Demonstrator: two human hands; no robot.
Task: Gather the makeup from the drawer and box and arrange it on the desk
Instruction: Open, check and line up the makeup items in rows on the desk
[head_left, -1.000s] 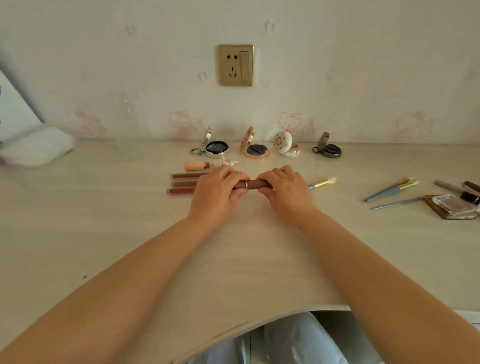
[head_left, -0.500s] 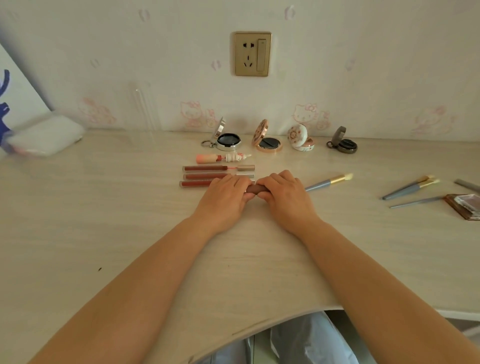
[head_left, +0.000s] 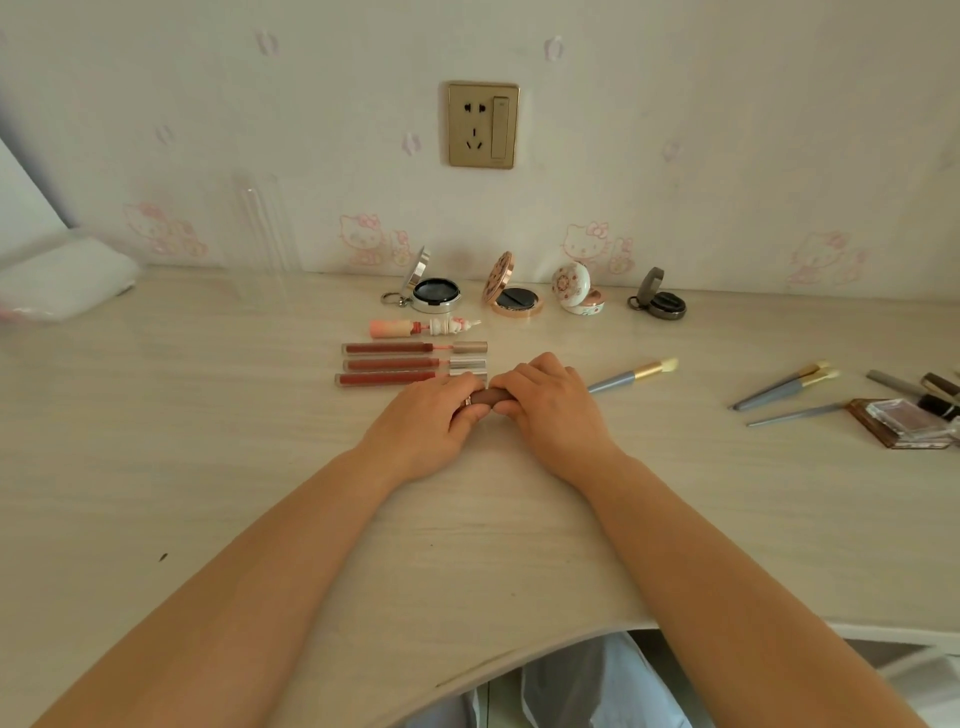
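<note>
Both hands have crept closer together; my left hand (head_left: 434, 418) and right hand (head_left: 550, 408) grip the brown tube (head_left: 491, 397) beside the lip glosses (head_left: 410, 362); I'd lay it parallel, ends aligned.

Two bare forearms without sleeves, bare hands (head_left: 488, 410), pale blue-white garment (head_left: 597, 686) over the lap.
</note>
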